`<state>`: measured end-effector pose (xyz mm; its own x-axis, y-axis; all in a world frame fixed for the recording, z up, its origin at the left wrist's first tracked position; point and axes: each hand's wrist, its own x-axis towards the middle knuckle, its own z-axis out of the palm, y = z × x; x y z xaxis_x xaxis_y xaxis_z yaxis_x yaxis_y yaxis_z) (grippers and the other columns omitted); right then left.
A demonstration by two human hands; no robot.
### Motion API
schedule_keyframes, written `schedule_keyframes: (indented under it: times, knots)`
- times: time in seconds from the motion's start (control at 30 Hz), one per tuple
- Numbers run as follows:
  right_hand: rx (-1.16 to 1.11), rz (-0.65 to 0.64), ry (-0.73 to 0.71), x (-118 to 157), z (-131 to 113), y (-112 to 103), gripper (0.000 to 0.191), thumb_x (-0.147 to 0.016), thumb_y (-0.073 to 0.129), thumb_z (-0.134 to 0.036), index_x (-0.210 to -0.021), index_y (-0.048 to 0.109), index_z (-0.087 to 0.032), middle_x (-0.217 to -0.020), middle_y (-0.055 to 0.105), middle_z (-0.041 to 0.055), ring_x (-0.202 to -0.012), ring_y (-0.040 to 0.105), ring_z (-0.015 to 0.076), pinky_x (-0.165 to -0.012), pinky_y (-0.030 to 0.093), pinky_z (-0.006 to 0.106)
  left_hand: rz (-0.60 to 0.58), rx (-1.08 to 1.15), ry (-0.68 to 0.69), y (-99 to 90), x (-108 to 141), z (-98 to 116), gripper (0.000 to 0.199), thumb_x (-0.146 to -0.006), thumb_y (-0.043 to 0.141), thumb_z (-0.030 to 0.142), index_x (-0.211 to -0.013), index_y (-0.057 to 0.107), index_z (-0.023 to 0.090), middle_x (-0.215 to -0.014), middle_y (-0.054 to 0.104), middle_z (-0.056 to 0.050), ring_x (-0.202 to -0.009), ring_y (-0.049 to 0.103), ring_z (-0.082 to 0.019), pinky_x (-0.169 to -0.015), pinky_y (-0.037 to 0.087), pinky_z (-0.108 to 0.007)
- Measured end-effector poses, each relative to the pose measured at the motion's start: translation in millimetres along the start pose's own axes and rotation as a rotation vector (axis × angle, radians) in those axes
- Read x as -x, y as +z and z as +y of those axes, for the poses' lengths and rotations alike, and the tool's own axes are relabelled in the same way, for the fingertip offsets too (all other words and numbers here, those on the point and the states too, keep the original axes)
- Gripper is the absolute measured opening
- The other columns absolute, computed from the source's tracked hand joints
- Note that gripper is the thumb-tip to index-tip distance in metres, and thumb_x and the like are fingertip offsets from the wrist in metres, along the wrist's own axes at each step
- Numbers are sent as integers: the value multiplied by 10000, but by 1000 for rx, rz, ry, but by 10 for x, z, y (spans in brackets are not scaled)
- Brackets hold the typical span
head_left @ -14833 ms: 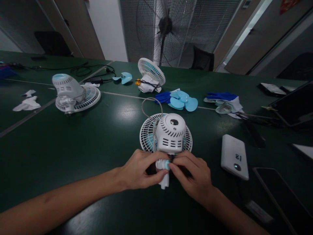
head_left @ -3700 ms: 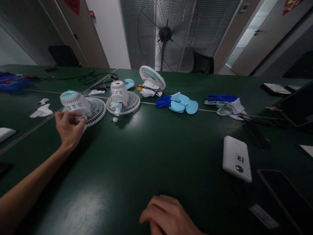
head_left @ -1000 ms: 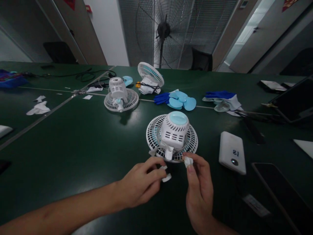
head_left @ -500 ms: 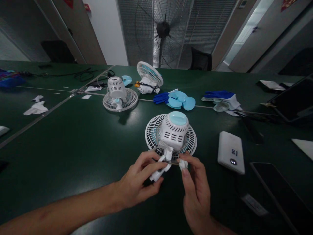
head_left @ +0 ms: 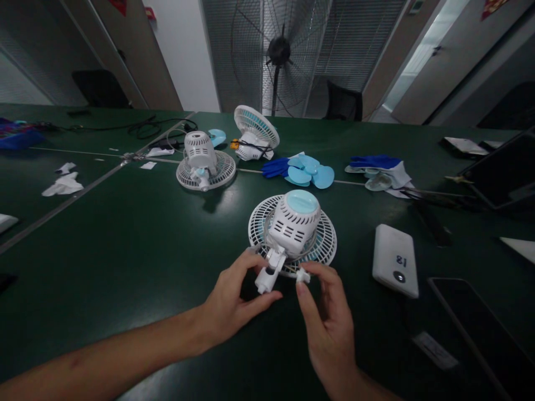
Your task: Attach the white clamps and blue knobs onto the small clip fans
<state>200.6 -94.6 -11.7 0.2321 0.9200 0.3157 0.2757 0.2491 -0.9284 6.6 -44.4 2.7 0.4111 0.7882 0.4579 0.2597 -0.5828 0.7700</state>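
Observation:
A small white fan lies face down on its round grille point(head_left: 328, 242), its motor housing point(head_left: 296, 223) with the pale blue cap pointing up. From the housing a white jointed bracket point(head_left: 267, 275) sticks out towards me. My left hand point(head_left: 236, 292) grips this bracket between the thumb and fingers. In my right hand point(head_left: 330, 312), thumb and index finger pinch a small white knob point(head_left: 303, 275) just right of the bracket. A thin shaft shows beside the knob; whether it touches the bracket I cannot tell.
Behind stand a second face-down fan point(head_left: 199, 153) and a tilted fan point(head_left: 254, 133). Light blue fan blades point(head_left: 309, 170) lie by blue gloves point(head_left: 276, 167). To the right are a white power bank point(head_left: 395, 260) and a dark phone point(head_left: 468, 328). Paper scraps point(head_left: 62, 184) lie left.
The bracket has swung left and its parts now line up, while the motor housing has tilted slightly. My right hand has moved a little left with the knob; some left fingers have shifted behind the bracket.

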Motion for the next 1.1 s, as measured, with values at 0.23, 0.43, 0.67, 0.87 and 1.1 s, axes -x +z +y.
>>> schedule_keyframes:
  times: [0.23, 0.43, 0.67, 0.87, 1.1]
  knots:
    - [-12, -8, 78, -47, 5, 5, 274, -969, 615, -299, -1240, 600, -260, -1236, 646, 66, -1184, 612, 246, -1044, 492, 479, -67, 68, -130, -3, -8, 22, 646, -887, 739, 257, -1430, 390, 233, -1067, 615, -49, -943, 607, -191, -832, 524, -317]
    - [-59, -17, -26, -46, 13, 14, 243, -941, 651, -231, -1181, 630, -258, -1239, 658, 58, -1194, 620, 237, -1073, 480, 473, -123, 115, -70, -36, -41, 12, 652, -891, 713, 267, -1467, 409, 229, -1274, 595, -106, -1065, 596, -233, -897, 522, -361]
    - [12, 26, 1, -100, -2, -1, 69, -954, 647, -254, -1021, 662, -263, -1113, 637, 34, -1101, 624, 205, -976, 513, 392, -128, 159, -46, -22, -28, 43, 685, -889, 718, 227, -1496, 402, 234, -1215, 627, -79, -961, 611, -179, -841, 533, -302]
    - [87, -67, -84, -68, -29, -22, 267, -994, 548, -191, -1214, 653, -300, -1228, 630, 43, -1176, 605, 206, -1026, 496, 393, -34, 237, -153, -32, 11, 14, 565, -871, 770, 220, -1381, 531, 253, -1166, 679, -42, -941, 658, -151, -850, 547, -264]
    - [-5, -115, 16, -44, 27, -29, 328, -1000, 510, -202, -1296, 610, -302, -1282, 643, 50, -1187, 630, 223, -1026, 507, 408, -30, 180, -133, -63, 1, 19, 509, -838, 810, 223, -1298, 591, 241, -1014, 698, -13, -858, 656, -138, -782, 534, -241]
